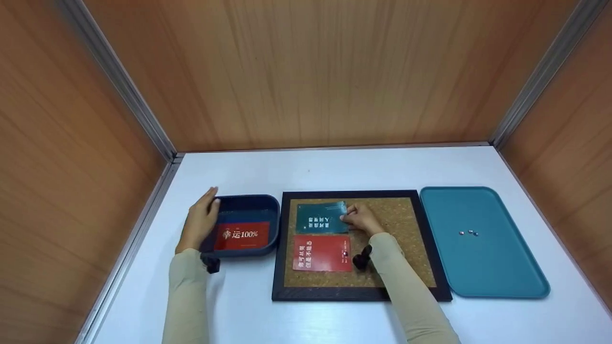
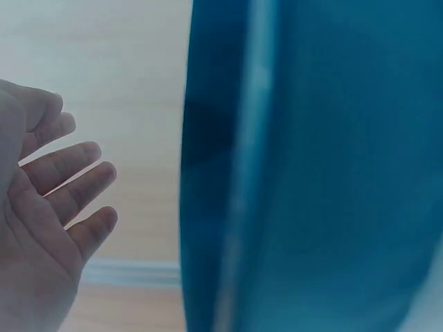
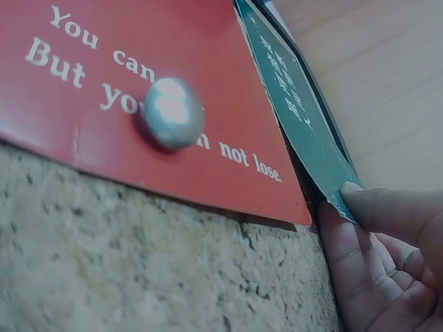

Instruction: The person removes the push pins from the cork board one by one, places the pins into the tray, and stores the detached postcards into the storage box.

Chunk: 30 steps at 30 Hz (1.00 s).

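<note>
My right hand (image 1: 363, 218) pinches the right edge of a green card (image 1: 321, 217) with white characters, lying over the upper left of a framed corkboard (image 1: 382, 248). In the right wrist view, thumb and finger grip the card's corner (image 3: 332, 187). Just below lies a red card (image 1: 321, 253), fixed to the cork by a silver thumbtack (image 3: 173, 114). My left hand (image 1: 200, 220) is at the left side of a dark blue bin (image 1: 246, 200); its fingers look extended in the left wrist view, apart from the bin wall (image 2: 208, 166).
Inside the bin lies another red card (image 1: 243, 235). A teal tray (image 1: 487, 267) stands right of the corkboard and carries several small metallic thumbtacks (image 1: 471, 232). Wooden panels (image 1: 306, 71) enclose the white table (image 1: 239, 306) at the back and both sides.
</note>
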### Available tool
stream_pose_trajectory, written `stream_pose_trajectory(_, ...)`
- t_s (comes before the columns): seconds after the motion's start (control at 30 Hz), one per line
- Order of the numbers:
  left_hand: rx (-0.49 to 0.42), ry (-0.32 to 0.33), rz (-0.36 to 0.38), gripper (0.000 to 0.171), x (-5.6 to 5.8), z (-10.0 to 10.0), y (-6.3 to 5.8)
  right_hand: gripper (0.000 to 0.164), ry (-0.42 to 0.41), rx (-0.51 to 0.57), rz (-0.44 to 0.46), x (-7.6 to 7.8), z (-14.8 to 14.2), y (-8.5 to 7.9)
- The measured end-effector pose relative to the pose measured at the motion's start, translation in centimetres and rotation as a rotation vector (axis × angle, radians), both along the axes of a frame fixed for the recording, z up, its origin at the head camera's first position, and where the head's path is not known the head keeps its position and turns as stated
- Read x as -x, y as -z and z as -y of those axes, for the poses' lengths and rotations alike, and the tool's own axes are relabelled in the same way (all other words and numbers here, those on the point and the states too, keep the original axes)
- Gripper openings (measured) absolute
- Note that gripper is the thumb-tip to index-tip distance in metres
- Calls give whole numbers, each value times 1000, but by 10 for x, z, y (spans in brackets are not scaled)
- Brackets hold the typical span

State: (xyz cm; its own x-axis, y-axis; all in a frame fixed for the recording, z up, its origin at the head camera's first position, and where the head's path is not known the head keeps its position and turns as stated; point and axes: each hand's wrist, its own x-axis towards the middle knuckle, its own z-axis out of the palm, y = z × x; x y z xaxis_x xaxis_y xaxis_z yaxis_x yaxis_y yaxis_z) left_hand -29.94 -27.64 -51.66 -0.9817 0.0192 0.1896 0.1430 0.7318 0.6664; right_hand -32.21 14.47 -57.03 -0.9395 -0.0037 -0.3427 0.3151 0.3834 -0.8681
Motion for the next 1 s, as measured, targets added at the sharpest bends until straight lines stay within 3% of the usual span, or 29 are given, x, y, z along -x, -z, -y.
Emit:
stream_pose_trajectory(0.23, -61, -68, 27, 48, -11, 30, 18, 20, -10, 22, -20, -1, 1, 2)
stream_pose_trajectory(0.53, -53, -174, 45, 46, -21, 54, 32, 21, -8, 37, 2, -2, 4, 5)
stream_pose_trajectory(1.0, -170, -243, 123, 49, -29, 59, 51, 20, -8, 64, -11, -3, 5, 6)
